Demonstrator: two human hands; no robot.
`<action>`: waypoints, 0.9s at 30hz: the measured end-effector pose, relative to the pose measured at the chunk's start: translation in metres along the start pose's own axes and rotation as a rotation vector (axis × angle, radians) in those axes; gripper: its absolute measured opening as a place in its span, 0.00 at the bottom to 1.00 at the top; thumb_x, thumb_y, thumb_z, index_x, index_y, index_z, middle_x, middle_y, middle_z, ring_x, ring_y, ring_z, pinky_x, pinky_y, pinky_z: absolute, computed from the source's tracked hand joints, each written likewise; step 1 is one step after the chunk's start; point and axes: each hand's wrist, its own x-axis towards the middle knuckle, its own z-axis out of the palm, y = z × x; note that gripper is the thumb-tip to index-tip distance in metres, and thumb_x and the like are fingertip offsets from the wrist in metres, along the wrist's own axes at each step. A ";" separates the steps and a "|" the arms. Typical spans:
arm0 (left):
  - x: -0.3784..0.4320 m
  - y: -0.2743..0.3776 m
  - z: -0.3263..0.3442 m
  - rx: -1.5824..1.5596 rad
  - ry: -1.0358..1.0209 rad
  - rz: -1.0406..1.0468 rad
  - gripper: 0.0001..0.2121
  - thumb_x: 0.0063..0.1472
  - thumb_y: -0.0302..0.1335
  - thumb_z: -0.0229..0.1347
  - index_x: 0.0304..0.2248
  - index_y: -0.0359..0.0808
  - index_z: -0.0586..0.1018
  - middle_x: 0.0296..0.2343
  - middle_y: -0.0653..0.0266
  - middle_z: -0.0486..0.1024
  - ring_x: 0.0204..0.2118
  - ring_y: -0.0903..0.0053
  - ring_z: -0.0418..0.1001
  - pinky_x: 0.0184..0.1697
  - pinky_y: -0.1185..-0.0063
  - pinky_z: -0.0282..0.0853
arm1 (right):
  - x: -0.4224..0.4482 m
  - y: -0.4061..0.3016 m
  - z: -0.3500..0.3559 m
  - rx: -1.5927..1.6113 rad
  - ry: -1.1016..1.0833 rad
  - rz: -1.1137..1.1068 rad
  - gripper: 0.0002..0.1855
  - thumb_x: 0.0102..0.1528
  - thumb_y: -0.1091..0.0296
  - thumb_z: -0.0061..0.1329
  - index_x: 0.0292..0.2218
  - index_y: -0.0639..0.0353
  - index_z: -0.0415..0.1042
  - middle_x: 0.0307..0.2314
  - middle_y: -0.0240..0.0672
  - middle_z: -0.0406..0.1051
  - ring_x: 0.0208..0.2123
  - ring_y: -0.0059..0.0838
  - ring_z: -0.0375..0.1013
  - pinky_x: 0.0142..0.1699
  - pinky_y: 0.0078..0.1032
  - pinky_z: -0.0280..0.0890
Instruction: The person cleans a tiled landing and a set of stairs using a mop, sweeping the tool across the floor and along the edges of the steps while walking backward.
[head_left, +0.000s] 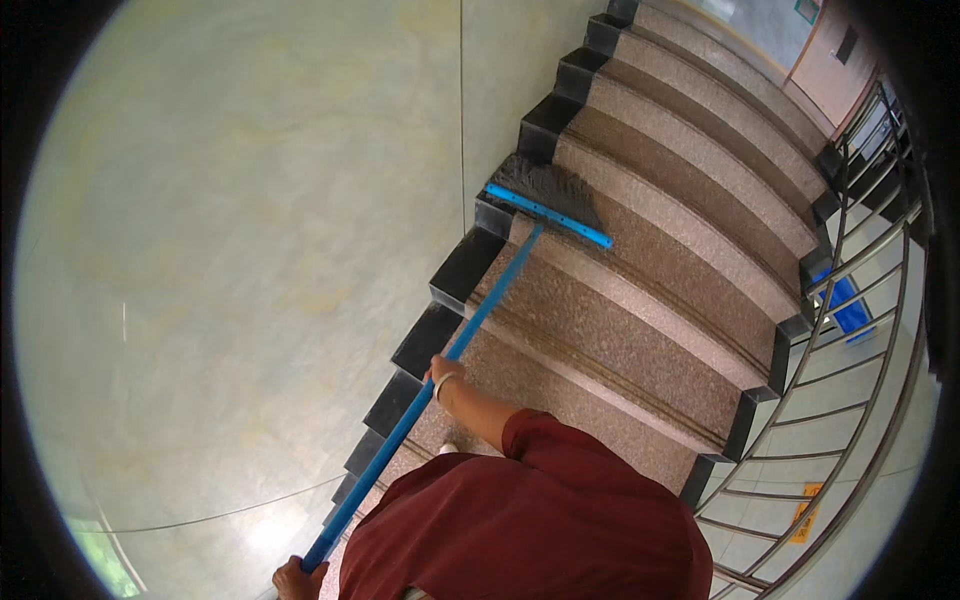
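Observation:
A long blue-handled broom runs diagonally along the left side of a staircase. My right hand, with a pale bangle at the wrist, grips the handle around its middle. At the lower end of the handle, near the bottom left, my left hand is closed around it. The blue bar of the broom head lies over a stone stair tread, near the wall side. Its dark bristles fan out towards the riser above.
Speckled stone steps with black side borders climb to the upper right. A pale wall stands at left. A metal railing curves along the right, with a blue object behind it. At the top right is a door.

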 end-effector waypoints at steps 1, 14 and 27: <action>0.009 0.012 -0.002 0.007 -0.009 0.005 0.18 0.39 0.45 0.52 0.14 0.36 0.67 0.12 0.53 0.67 0.17 0.60 0.66 0.19 0.69 0.59 | 0.014 -0.012 0.002 0.092 0.005 -0.020 0.08 0.41 0.69 0.36 0.16 0.64 0.58 0.06 0.36 0.56 0.09 0.27 0.58 0.13 0.25 0.51; 0.040 0.090 0.027 -0.146 -0.210 0.153 0.08 0.45 0.32 0.43 0.21 0.36 0.65 0.16 0.53 0.68 0.21 0.60 0.67 0.23 0.69 0.60 | 0.078 -0.130 -0.043 -0.353 -0.109 -0.063 0.11 0.46 0.68 0.31 0.28 0.68 0.55 0.10 0.38 0.56 0.07 0.25 0.54 0.11 0.20 0.49; 0.027 0.055 -0.041 0.118 -0.179 0.299 0.15 0.38 0.41 0.53 0.17 0.37 0.67 0.12 0.55 0.67 0.17 0.59 0.65 0.20 0.69 0.58 | -0.040 -0.059 -0.122 0.039 -0.062 -0.092 0.21 0.45 0.57 0.39 0.11 0.64 0.60 0.08 0.38 0.61 0.09 0.26 0.61 0.13 0.25 0.56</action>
